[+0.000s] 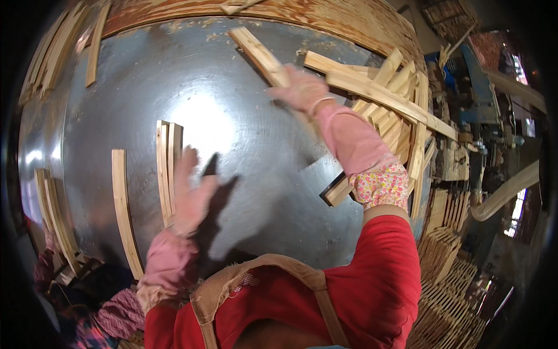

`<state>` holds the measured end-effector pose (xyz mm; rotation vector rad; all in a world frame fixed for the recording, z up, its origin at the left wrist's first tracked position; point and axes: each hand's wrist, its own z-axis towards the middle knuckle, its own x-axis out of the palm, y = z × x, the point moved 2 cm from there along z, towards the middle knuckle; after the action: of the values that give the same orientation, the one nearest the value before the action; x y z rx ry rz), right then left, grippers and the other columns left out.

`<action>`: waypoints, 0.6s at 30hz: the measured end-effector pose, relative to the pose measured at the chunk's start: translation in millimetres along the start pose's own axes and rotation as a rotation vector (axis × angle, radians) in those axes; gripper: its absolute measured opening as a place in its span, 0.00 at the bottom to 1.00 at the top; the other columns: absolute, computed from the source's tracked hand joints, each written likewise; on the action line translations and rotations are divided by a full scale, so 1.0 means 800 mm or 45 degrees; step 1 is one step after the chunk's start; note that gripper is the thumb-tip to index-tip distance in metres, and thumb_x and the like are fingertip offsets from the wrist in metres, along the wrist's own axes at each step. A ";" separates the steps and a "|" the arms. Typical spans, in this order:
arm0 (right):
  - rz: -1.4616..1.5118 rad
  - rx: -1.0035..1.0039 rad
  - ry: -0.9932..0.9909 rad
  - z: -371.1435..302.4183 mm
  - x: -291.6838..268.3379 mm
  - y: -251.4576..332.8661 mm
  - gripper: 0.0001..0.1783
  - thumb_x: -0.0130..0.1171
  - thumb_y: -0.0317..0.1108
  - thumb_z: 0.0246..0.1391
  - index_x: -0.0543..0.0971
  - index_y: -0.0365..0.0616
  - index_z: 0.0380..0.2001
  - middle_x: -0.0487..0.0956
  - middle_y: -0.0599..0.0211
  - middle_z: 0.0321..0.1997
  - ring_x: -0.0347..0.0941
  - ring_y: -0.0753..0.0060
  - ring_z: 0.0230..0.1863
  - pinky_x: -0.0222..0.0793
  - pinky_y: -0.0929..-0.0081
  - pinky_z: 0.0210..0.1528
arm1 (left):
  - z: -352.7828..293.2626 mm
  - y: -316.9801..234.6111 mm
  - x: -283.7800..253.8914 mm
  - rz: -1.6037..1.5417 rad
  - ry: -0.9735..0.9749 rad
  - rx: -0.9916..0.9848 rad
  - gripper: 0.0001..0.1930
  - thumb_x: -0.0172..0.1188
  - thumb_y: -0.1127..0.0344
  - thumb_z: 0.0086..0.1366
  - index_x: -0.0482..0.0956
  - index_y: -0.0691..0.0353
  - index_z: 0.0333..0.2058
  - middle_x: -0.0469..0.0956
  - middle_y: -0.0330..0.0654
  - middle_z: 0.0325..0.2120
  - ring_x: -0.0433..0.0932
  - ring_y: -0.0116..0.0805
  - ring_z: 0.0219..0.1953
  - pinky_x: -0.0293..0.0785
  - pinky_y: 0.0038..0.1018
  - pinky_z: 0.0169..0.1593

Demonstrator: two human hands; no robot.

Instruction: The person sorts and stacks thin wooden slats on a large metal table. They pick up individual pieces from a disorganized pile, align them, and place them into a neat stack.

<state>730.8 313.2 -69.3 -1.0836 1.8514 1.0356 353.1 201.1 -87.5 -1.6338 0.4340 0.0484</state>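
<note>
My right hand [302,90], blurred by motion, is closed over a pale wooden strip [256,51] slanting across the metal tabletop [256,174]. The strip's far end points away and to the left; its near end runs beneath my hand and forearm. On the left, my left hand [195,195] is spread, thumb out to the right, with nothing visible in it. Right beside its fingers lie several upright-looking strips [165,168] set side by side. Another single strip [123,203] lies farther left. Pink oversleeves cover both my forearms.
A jumbled pile of wooden strips [383,96] lies right of my right hand. More strips [64,46] lie far left, and a pair [58,215] lies near left by another person's sleeve [119,311]. Stacked slats [447,291] stand lower right. A plywood board [279,13] borders the far edge.
</note>
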 end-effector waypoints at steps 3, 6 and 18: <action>0.271 -0.321 0.186 -0.042 -0.004 0.050 0.52 0.68 0.68 0.54 0.69 0.41 0.71 0.82 0.43 0.64 0.78 0.42 0.64 0.72 0.52 0.68 | 0.041 -0.030 0.133 -0.193 0.346 -0.353 0.35 0.67 0.67 0.66 0.68 0.69 0.70 0.82 0.49 0.51 0.80 0.41 0.53 0.77 0.37 0.59; -0.104 -0.502 -0.033 -0.027 -0.020 -0.036 0.54 0.73 0.60 0.51 0.68 0.40 0.74 0.76 0.42 0.70 0.70 0.39 0.72 0.63 0.51 0.76 | 0.052 0.034 0.154 -0.165 0.440 -0.606 0.26 0.67 0.66 0.66 0.75 0.68 0.61 0.84 0.46 0.46 0.82 0.36 0.47 0.79 0.34 0.53; -0.559 0.266 0.015 0.019 -0.037 -0.173 0.60 0.73 0.54 0.48 0.56 0.55 0.81 0.77 0.46 0.70 0.74 0.44 0.70 0.73 0.52 0.70 | -0.010 0.046 0.060 0.014 0.370 -0.732 0.23 0.67 0.64 0.66 0.79 0.69 0.57 0.85 0.40 0.41 0.81 0.30 0.40 0.80 0.30 0.49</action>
<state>870.2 292.4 -86.7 -1.2919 1.5873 0.5696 384.7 179.5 -135.1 -2.2163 0.6958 -0.0632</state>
